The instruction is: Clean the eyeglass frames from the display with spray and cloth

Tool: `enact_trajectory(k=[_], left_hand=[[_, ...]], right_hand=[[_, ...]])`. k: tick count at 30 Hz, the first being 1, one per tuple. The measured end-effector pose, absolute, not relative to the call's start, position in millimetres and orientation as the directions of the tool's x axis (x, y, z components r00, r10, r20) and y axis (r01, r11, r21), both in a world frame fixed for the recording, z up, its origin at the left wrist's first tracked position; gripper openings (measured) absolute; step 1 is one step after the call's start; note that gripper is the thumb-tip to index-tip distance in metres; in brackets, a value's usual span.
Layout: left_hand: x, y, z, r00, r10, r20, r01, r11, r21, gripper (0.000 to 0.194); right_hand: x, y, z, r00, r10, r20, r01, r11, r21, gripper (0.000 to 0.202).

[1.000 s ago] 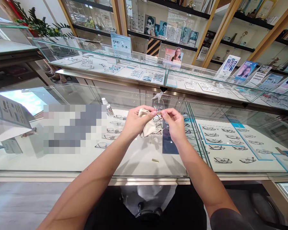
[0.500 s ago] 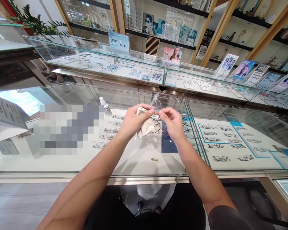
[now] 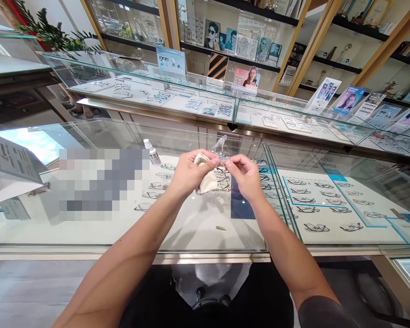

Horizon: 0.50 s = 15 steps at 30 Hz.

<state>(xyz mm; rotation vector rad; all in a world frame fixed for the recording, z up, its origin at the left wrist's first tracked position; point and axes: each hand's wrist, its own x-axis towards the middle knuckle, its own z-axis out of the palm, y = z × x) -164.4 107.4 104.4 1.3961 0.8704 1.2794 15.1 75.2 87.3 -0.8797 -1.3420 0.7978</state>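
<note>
Above the glass counter (image 3: 191, 237), my left hand (image 3: 187, 172) is closed with a bunched cream cloth (image 3: 208, 181) hanging from it. Its thumb and fingertips also grip one side of a thin-framed pair of eyeglasses (image 3: 222, 155). From the other side, my right hand (image 3: 245, 176) pinches the same eyeglasses between thumb and forefinger. A clear piece, perhaps a plastic tag, sticks up beyond them. Fingers hide part of the frame, and it blends with the frames displayed under the glass.
A white bottle (image 3: 152, 153) stands left of my hands. A small gold-coloured piece (image 3: 220, 228) and a dark blue panel (image 3: 242, 202) lie nearer me. Rows of eyeglasses (image 3: 316, 228) fill the case at right. Another display counter (image 3: 194, 118) runs behind. A sign stand (image 3: 12, 159) is at left.
My hands stay nearly in place with the cloth and eyeglasses. The eyeglasses have turned slightly, and my right fingers have shifted a little. The whole view has moved slightly.
</note>
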Motion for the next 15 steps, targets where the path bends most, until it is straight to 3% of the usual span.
enact_trajectory(k=[8,15], left_hand=[[-167.9,107.0,105.9,0.198,0.923,0.329,-0.047,-0.326,0.944,0.034],[-162.7,102.6,107.4,0.197,0.917,0.346,-0.010,-0.351,0.936,0.035]], right_hand=[[18.3,76.4,91.7,0.023,0.925,0.380,-0.015,0.381,-0.925,0.034],[14.4,75.2,87.7,0.035,0.914,0.404,0.013,0.404,-0.915,0.037]])
